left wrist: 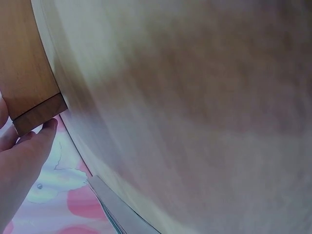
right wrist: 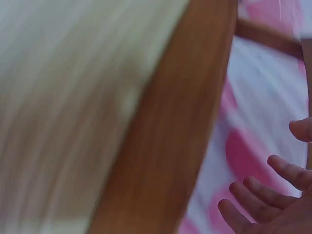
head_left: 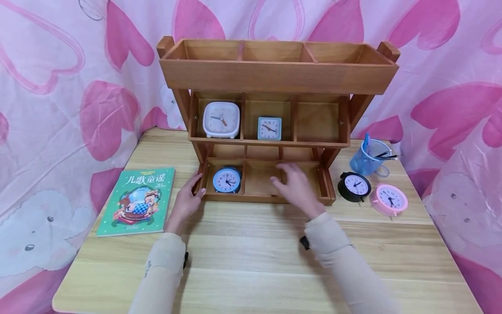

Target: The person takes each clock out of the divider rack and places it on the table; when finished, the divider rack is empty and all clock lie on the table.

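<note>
My left hand (head_left: 185,204) pinches the wooden rack (head_left: 274,77) at its eight o'clock corner. My right hand (head_left: 295,187), fingers spread and empty, has the blue clock (head_left: 226,180) at nine o'clock.

Shelf (head_left: 279,77), centre: smooth wood, low sheen. Tabletop (head_left: 243,261): smooth, wood-grained. Book (head_left: 137,203), left: paper. Backdrop (head_left: 51,109), upper left: cloth.

On the left side of the table (head_left: 243,257) lies a green book (head_left: 135,200), with white Chinese characters at its far end and a cartoon picture below them. On the far right stands a blue cup (head_left: 361,164), which holds a blue pen (head_left: 366,143) and some dark, thin sticks (head_left: 385,154). The tabletop has light wood grain. A pink and white cloth (head_left: 51,131) with hearts hangs along the far, left and right sides.
</note>
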A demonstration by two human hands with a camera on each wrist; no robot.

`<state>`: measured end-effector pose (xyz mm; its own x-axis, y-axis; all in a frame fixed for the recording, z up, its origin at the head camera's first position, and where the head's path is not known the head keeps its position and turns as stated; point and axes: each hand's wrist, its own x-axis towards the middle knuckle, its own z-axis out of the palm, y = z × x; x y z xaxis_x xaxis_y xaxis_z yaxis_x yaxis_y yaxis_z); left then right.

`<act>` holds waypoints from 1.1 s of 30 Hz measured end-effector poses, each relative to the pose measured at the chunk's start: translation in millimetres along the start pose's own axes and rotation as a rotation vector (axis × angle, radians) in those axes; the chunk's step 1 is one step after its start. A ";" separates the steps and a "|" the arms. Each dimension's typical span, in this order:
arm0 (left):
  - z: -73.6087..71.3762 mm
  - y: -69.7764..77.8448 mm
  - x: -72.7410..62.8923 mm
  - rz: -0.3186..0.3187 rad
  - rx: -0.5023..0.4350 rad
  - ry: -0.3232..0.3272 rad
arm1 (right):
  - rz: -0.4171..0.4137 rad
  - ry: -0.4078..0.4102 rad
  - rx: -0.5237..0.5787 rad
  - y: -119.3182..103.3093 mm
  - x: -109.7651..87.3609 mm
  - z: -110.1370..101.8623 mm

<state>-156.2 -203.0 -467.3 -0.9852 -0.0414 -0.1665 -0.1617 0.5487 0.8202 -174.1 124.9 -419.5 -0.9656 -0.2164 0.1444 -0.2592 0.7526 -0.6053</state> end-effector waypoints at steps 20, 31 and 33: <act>-2.2 -2.3 -4.3 0.008 -0.008 -0.005 | 0.023 -0.187 -0.242 -87.6 47.1 132.8; -3.1 -1.1 -2.3 -0.029 -0.011 -0.006 | 0.031 -0.113 -0.244 -91.5 54.9 136.2; -3.0 -1.6 -2.2 -0.024 -0.003 -0.002 | 0.016 -0.104 -0.233 -90.8 56.3 134.6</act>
<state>-153.9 -206.2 -466.5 -0.9809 -0.0534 -0.1871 -0.1856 0.5450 0.8176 -201.9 -39.3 -461.8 -0.9653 -0.2568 0.0477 -0.2534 0.8770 -0.4083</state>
